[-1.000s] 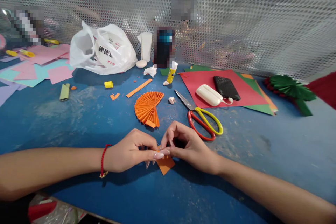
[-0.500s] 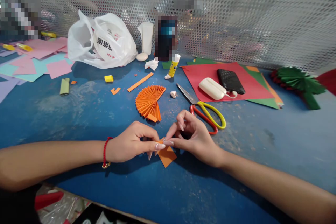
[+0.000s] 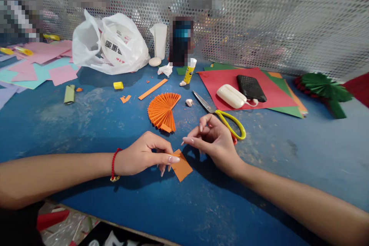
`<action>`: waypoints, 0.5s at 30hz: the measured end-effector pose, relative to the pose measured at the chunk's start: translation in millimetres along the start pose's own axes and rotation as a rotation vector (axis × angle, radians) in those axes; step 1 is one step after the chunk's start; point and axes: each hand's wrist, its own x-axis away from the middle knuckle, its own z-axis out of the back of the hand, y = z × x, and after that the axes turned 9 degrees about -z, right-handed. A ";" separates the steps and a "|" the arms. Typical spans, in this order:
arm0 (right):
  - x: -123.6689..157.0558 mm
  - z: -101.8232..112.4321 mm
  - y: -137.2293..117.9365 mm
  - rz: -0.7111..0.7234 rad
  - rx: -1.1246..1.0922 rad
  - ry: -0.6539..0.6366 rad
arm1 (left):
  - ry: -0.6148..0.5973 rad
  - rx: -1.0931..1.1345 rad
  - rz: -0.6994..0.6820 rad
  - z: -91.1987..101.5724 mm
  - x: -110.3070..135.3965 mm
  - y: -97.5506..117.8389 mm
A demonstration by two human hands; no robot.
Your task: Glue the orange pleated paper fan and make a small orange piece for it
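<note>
Right hand (image 3: 215, 142) has let go of orange paper piece (image 3: 182, 169) and drawn back toward scissors (image 3: 227, 121), fingers loose, empty. Left hand (image 3: 141, 157) still pinches its top corner; piece lies on desk (image 3: 86, 123) below pleated fan (image 3: 163, 110).

Left hand (image 3: 142, 158) pinching orange paper (image 3: 182, 168), scissors (image 3: 213, 110) nearby

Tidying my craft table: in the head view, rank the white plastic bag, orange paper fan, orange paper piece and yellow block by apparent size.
white plastic bag
orange paper fan
orange paper piece (nearer camera, partly covered)
yellow block
</note>
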 end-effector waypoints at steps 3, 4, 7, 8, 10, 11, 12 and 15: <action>3.3 -0.6 -1.4 0.120 0.201 -0.131 | -0.021 -0.016 0.002 -1.4 -0.9 -1.0; 4.3 -0.9 -2.0 0.175 0.323 -0.210 | -0.025 -0.034 -0.005 -2.0 -1.2 -1.3; 5.3 -1.0 -3.4 0.335 0.625 -0.396 | -0.028 -0.070 -0.014 -2.8 -1.7 -1.8; 5.0 -0.8 -3.6 0.358 0.662 -0.426 | -0.032 -0.070 -0.012 -2.7 -1.8 -1.8; 4.1 0.0 -3.5 0.343 0.658 -0.458 | -0.056 -0.070 -0.013 -2.0 -2.1 -2.1; 3.8 0.4 -3.3 0.324 0.642 -0.465 | -0.073 -0.071 -0.021 -1.5 -2.4 -2.2; 3.7 0.7 -2.9 0.308 0.628 -0.470 | -0.090 -0.072 -0.032 -1.1 -2.7 -2.3; 4.7 1.5 -1.5 0.322 0.637 -0.470 | -0.119 -0.019 -0.044 0.1 -3.6 -2.5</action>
